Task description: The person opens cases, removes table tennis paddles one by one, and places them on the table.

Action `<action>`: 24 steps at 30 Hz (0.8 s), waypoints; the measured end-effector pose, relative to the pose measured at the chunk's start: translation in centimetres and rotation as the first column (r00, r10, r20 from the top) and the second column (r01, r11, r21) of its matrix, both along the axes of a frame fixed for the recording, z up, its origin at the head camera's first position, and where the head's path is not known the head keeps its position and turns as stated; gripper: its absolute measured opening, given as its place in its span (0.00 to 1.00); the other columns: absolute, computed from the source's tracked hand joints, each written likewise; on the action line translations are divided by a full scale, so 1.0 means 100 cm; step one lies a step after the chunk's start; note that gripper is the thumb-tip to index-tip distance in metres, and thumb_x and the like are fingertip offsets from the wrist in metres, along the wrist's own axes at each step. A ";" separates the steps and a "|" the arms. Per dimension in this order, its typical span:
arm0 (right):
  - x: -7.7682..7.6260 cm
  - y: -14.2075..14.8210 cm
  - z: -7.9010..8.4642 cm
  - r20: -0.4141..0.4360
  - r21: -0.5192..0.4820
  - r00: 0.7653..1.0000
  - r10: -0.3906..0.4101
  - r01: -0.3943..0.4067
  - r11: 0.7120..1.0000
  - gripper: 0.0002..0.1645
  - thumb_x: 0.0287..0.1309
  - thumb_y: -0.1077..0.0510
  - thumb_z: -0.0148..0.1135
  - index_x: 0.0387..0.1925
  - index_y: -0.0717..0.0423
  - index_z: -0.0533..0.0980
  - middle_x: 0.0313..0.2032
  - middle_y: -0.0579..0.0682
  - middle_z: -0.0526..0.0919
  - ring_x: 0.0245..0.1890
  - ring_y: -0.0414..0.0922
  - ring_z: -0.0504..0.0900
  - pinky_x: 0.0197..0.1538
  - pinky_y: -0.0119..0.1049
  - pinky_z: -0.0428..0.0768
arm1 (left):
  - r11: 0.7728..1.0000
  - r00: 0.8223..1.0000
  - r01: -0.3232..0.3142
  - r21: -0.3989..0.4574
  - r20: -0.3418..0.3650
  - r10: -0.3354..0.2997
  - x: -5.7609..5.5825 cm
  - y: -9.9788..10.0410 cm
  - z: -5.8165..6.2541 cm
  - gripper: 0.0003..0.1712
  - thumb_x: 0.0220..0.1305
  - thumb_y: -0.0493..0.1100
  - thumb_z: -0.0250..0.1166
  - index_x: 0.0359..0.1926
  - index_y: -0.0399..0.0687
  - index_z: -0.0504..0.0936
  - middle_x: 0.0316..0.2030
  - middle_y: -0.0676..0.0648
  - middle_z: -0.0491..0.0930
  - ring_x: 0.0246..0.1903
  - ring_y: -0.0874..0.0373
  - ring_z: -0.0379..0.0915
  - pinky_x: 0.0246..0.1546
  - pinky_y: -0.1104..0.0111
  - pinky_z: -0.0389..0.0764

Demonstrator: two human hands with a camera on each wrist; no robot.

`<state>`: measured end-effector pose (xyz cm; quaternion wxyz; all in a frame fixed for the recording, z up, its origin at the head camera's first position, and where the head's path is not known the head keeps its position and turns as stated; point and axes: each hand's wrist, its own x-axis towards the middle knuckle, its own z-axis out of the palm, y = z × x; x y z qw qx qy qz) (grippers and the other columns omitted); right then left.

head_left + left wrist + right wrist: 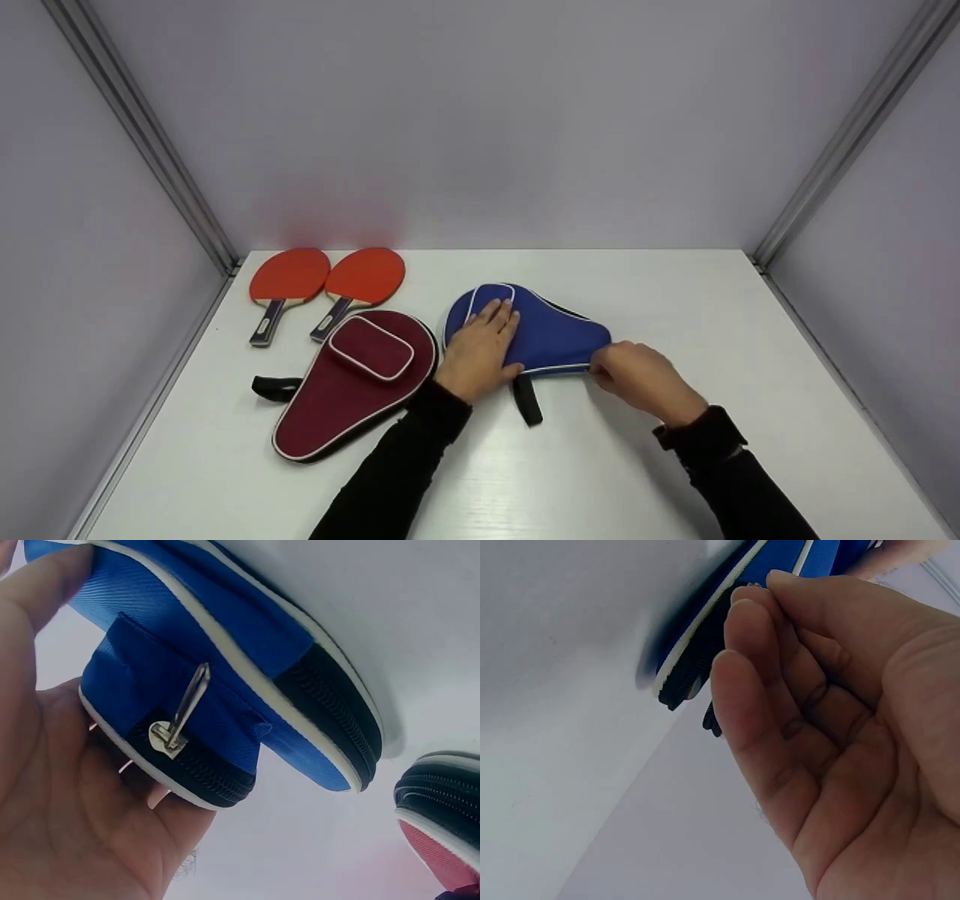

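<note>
Left hand (480,351) lies flat, fingers straight, pressing the blue paddle case (551,334) to the table (675,450). Right hand (637,379), just right of it, pinches the case's narrow end at the zip seam. The case looks soft, light and padded, so it'll likely squash; the stiff piped edge seems the surest hold. A maroon case (352,382) sits just beyond the left wrist.
</note>
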<state>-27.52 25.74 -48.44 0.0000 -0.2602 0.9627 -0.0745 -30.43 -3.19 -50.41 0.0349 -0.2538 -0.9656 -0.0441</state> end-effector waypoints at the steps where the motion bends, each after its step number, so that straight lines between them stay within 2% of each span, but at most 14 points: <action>1: 0.001 0.000 0.001 0.001 -0.002 1.000 -0.005 0.005 1.000 0.11 0.70 0.69 0.77 0.32 0.53 0.91 0.29 0.45 0.92 0.27 0.37 0.76 0.33 0.34 0.79 | 1.000 1.000 0.005 -0.007 -0.002 -0.005 0.000 0.000 0.000 0.54 0.81 0.65 0.75 0.92 0.42 0.67 0.93 0.40 0.63 0.94 0.43 0.59 0.93 0.48 0.69; 5: 0.000 0.002 0.003 0.036 -0.035 0.999 -0.029 0.030 0.999 0.08 0.72 0.67 0.77 0.36 0.53 0.94 0.34 0.46 0.95 0.30 0.36 0.80 0.34 0.35 0.83 | 0.999 0.999 0.027 -0.036 -0.028 -0.028 0.002 0.000 0.002 0.48 0.82 0.65 0.73 0.89 0.45 0.73 0.92 0.40 0.66 0.93 0.44 0.60 0.92 0.49 0.70; 8: -0.002 0.006 0.006 0.073 -0.096 0.996 -0.047 0.053 0.994 0.08 0.76 0.61 0.77 0.35 0.52 0.93 0.31 0.43 0.92 0.29 0.36 0.79 0.34 0.34 0.79 | 0.997 0.998 0.037 -0.064 -0.049 -0.041 0.005 0.001 0.002 0.45 0.83 0.67 0.71 0.88 0.50 0.76 0.92 0.40 0.67 0.93 0.44 0.61 0.92 0.49 0.71; 11: -0.005 0.012 0.011 0.071 -0.172 0.995 -0.076 0.087 0.981 0.12 0.80 0.56 0.75 0.35 0.51 0.91 0.29 0.42 0.88 0.28 0.37 0.77 0.34 0.34 0.77 | 0.995 0.998 0.040 -0.093 -0.054 -0.045 0.007 0.002 0.003 0.46 0.82 0.70 0.69 0.88 0.53 0.76 0.92 0.41 0.67 0.93 0.44 0.61 0.92 0.49 0.70; 16: -0.010 0.021 0.014 0.028 -0.243 0.990 -0.135 0.137 0.960 0.09 0.82 0.54 0.74 0.43 0.54 0.92 0.38 0.47 0.93 0.37 0.42 0.88 0.43 0.44 0.88 | 0.984 0.997 0.063 -0.166 -0.030 -0.069 0.012 0.007 0.006 0.51 0.81 0.76 0.67 0.91 0.54 0.72 0.93 0.43 0.65 0.94 0.45 0.58 0.94 0.50 0.68; 20: -0.013 0.026 0.010 0.039 -0.248 0.986 -0.161 0.165 0.954 0.08 0.82 0.55 0.74 0.49 0.55 0.92 0.46 0.51 0.94 0.48 0.51 0.94 0.56 0.57 0.93 | 0.964 0.990 0.131 -0.230 -0.022 -0.139 0.018 0.014 0.009 0.53 0.80 0.77 0.68 0.92 0.56 0.71 0.93 0.45 0.64 0.94 0.48 0.58 0.94 0.52 0.68; 24: -0.016 0.028 0.005 0.064 -0.230 0.986 -0.152 0.163 0.960 0.12 0.82 0.54 0.73 0.54 0.58 0.91 0.50 0.55 0.94 0.54 0.57 0.94 0.60 0.62 0.93 | 0.929 0.971 0.217 -0.299 -0.033 -0.237 0.023 0.018 0.011 0.52 0.78 0.77 0.70 0.92 0.61 0.70 0.93 0.47 0.65 0.95 0.51 0.58 0.93 0.56 0.68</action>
